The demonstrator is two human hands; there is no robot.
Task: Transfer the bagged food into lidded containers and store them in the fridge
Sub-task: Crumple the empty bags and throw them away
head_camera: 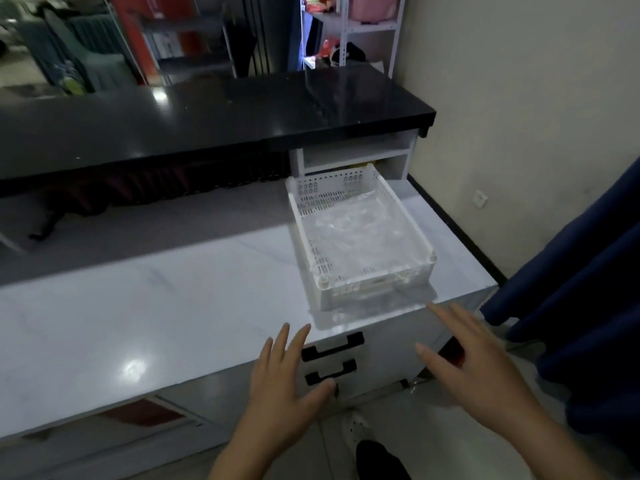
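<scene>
A white perforated plastic crate [412, 233] stands on the right end of the white counter [156, 306]. Crumpled clear plastic bags [353, 226] lie inside it; what they hold is too faint to tell. My left hand [284, 382] hovers open in front of the counter's front edge, fingers spread, below and left of the crate. Off to its right, my right hand [474, 362] is also open with nothing in it, just below the crate's near right corner. Neither hand touches the crate.
Two black drawer handles [332, 358] sit on the cabinet front between my hands. A black raised bar top [207, 123] runs behind the counter, with a small white shelf [356, 157] under its right end. A dark blue curtain [581, 306] hangs at right.
</scene>
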